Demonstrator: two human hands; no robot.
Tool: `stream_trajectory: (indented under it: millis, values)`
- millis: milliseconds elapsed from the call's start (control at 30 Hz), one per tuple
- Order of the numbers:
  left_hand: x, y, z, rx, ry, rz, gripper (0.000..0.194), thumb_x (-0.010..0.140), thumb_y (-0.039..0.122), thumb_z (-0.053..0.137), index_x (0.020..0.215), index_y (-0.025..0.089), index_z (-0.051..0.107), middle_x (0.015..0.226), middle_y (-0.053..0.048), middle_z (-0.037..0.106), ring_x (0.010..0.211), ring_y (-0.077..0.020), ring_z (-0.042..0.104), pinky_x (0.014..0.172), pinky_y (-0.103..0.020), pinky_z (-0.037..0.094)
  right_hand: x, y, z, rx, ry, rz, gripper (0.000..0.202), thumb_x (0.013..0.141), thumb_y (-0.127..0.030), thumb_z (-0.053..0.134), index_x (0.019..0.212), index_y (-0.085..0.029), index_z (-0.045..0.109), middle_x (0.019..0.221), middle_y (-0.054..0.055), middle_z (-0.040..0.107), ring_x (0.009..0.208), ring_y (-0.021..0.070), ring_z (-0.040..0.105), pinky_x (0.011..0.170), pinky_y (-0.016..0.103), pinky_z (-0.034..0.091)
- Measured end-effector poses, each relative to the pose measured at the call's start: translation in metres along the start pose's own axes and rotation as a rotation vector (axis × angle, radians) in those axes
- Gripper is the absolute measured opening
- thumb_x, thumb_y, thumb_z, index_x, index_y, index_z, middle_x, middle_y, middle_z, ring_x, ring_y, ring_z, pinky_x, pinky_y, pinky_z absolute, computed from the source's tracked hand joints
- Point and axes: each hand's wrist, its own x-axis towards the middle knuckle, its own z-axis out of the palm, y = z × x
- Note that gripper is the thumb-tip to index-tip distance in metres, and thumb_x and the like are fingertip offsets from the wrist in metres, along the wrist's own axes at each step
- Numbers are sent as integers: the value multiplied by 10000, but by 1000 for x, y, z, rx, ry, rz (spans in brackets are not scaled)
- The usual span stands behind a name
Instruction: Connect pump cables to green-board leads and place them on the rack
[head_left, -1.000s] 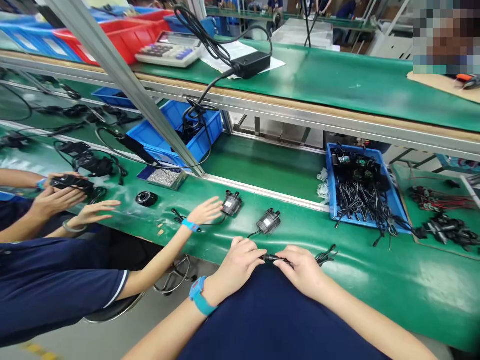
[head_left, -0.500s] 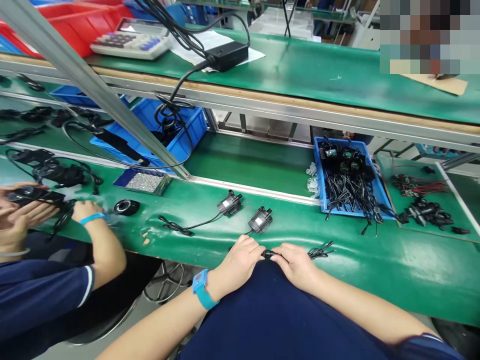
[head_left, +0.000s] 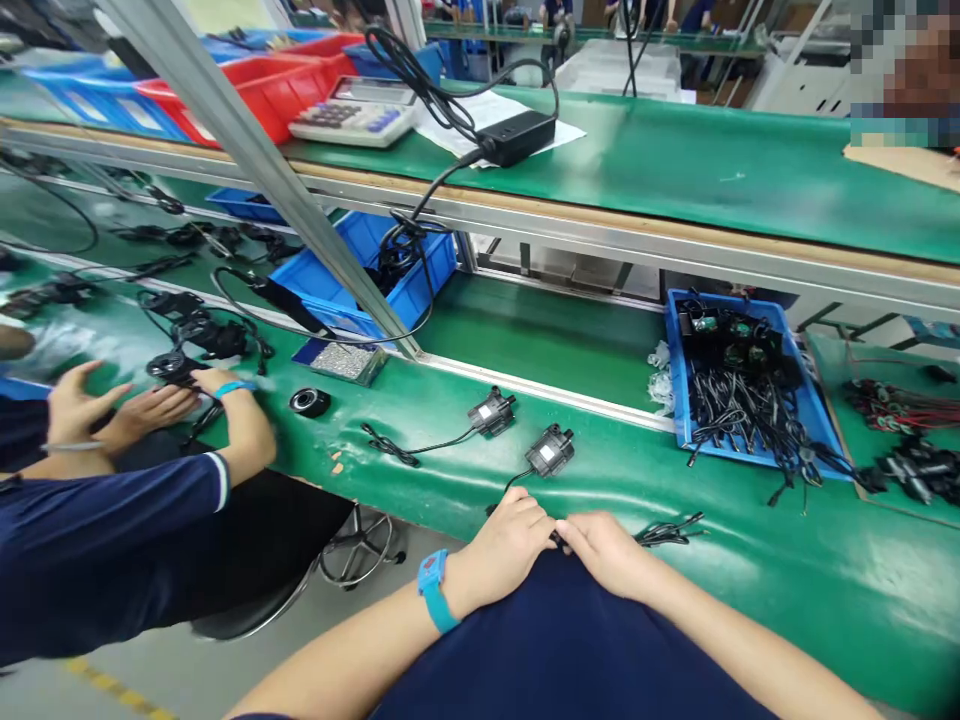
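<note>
At the near edge of the green bench, my left hand (head_left: 512, 540) and my right hand (head_left: 611, 555) are closed together on a black cable connector (head_left: 557, 540), mostly covered by the fingers. A blue band circles my left wrist. Just beyond my left hand lies a small black pump (head_left: 551, 451) with a white label, its cable running down toward that hand. A second such pump (head_left: 492, 411) sits farther left, its cable ending in a coiled bundle (head_left: 390, 444). From behind my right hand, a bundle of black cable ends (head_left: 670, 532) sticks out.
A blue bin (head_left: 682, 420) of black cables stands at the right. Left of the pumps are a black ring-shaped part (head_left: 310, 402) and a tray of small metal pieces (head_left: 341, 360). Co-workers' hands (head_left: 154, 412) handle black parts at far left. A raised shelf (head_left: 675, 160) crosses behind.
The view has swung left, so the bench appears farther right. My fingers have come closer together over the connector, hiding more of it. The co-worker's hand at left has opened away from the black part.
</note>
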Motion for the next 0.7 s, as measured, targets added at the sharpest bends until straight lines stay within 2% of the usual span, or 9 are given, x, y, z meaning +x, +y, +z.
stream_trajectory:
  millis: [67,167,200,300,333,467,600,700]
  values:
    - [-1,0,1,-22,-18,1,264,1006,223,454,799,145,600,716,-26,585,713,-150,507,827,-356,384,1,0,0,-9,-71,24,463,1051,-467,329,780,-180,573,722,22,616,668,159,548,662,291,360]
    - [-5,0,4,-54,-11,-79,265,1003,196,443,797,149,603,714,-16,591,709,-142,511,836,-349,377,2,3,4,-23,-16,58,302,986,-470,492,883,-188,527,753,6,596,677,164,526,641,285,340]
    - [-7,-1,5,-45,0,-90,266,1001,206,451,790,149,602,711,-16,590,708,-142,508,837,-348,376,2,4,6,-23,-4,64,318,986,-478,481,856,-189,513,741,7,585,669,166,516,637,287,335]
    - [-9,-2,7,13,27,-57,283,986,269,507,741,148,575,699,-22,580,696,-146,490,835,-348,377,5,7,11,-30,-37,44,501,1038,-510,278,703,-190,470,675,25,552,640,172,485,633,301,327]
    - [-9,-3,7,22,30,-50,284,983,270,511,733,149,570,696,-21,578,691,-145,486,831,-346,375,6,7,12,-27,-40,39,513,1036,-521,272,707,-191,485,669,25,550,637,173,483,631,301,329]
    - [-9,-5,9,23,33,-82,276,992,214,452,758,156,586,685,-16,577,683,-140,482,818,-342,353,8,10,14,-19,61,29,372,947,-541,492,808,-197,521,708,16,579,659,180,508,630,294,348]
    - [-9,-8,17,93,31,-28,288,975,290,528,722,156,557,668,-6,586,695,-145,471,826,-353,331,10,24,20,9,-32,13,582,986,-624,250,662,-199,478,640,42,558,626,188,508,624,306,369]
    - [-8,-10,22,154,16,-4,268,952,275,555,711,158,539,678,4,599,688,-141,453,808,-355,314,13,44,25,-21,16,5,574,917,-715,358,733,-196,517,677,39,570,646,185,520,633,288,406]
